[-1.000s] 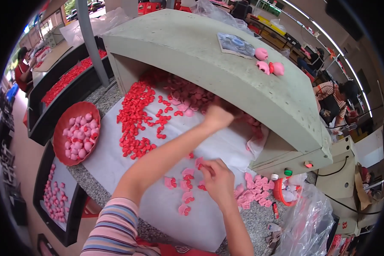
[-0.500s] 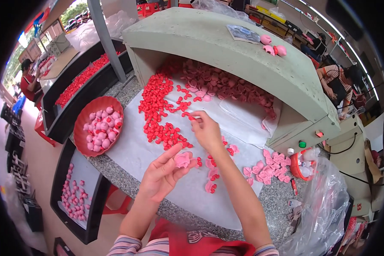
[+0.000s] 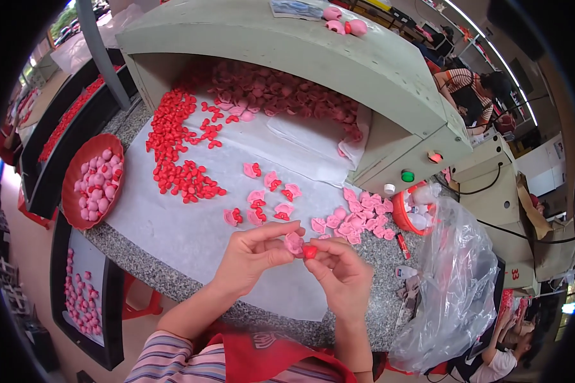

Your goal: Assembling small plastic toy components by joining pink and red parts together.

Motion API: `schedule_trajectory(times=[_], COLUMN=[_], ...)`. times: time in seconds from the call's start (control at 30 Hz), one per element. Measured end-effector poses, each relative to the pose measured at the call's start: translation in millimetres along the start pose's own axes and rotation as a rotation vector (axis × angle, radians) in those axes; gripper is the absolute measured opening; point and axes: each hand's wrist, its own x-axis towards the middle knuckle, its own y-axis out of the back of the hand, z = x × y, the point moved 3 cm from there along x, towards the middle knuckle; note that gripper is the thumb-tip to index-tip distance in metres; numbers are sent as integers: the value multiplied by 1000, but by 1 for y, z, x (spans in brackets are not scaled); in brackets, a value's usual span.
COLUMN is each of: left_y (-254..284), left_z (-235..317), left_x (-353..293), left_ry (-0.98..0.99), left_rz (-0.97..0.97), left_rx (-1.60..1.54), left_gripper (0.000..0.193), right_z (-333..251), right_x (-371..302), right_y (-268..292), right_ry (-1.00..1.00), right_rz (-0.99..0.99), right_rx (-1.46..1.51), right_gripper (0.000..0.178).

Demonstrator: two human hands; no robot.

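My left hand [image 3: 252, 255] pinches a small pink cup-shaped piece [image 3: 293, 242] between thumb and fingers. Against its right side, my right hand [image 3: 344, 274] grips a small glossy red piece [image 3: 310, 252] in its fingertips. The two pieces touch or nearly touch; the fingers partly cover both. Just beyond my hands, several pink pieces with red parts on them [image 3: 257, 198] lie on the white sheet [image 3: 191, 236]. A heap of red pieces [image 3: 179, 147] spreads to the far left. Loose pink pieces [image 3: 358, 217] are piled to the right of my hands.
A grey-green metal hood [image 3: 287, 57] arches over the far side, pink pieces heaped beneath it. At left stand a red bowl of pink balls [image 3: 68, 198] and a black tray [image 3: 113, 300]. A red basket [image 3: 399, 210] and clear plastic bag [image 3: 453, 274] sit right. Other people work beyond.
My right hand has come back from the red heap with a red piece and now meets my left hand at the pink piece. The whole view has shifted.
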Motion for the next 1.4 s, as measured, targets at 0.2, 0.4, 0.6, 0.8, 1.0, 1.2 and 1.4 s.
schedule_trajectory(times=[0.2,0.4,0.6,0.8,1.0,1.2,1.4], left_y=[-11,-15,-14,-9,-13,-15,-16], left_z=[0,5,3,-12,-16,-10,-10], left_x=[1,0,9,12,6,10,9], left_ry=[-117,-202,-166,300,168,79,-37], left_rz=[-64,-56,-28,-111,-97,-2,-4], left_rx=[192,319,356,-1,-49,218,402], left_gripper=[38,36,26,17,17,19,21], right_z=[-4,-2,-10,-9,10,14,4], right_x=[0,1,1,-2,-1,-6,-12], right_y=[8,9,8,7,13,11,11], right_ry=[9,26,-12,-127,-53,-17,-71], right_rz=[0,-60,-84,-58,-139,4,-16], right_rx=[72,-35,-219,-498,-271,-290,-526], right_gripper=[29,26,30,27,23,22,24])
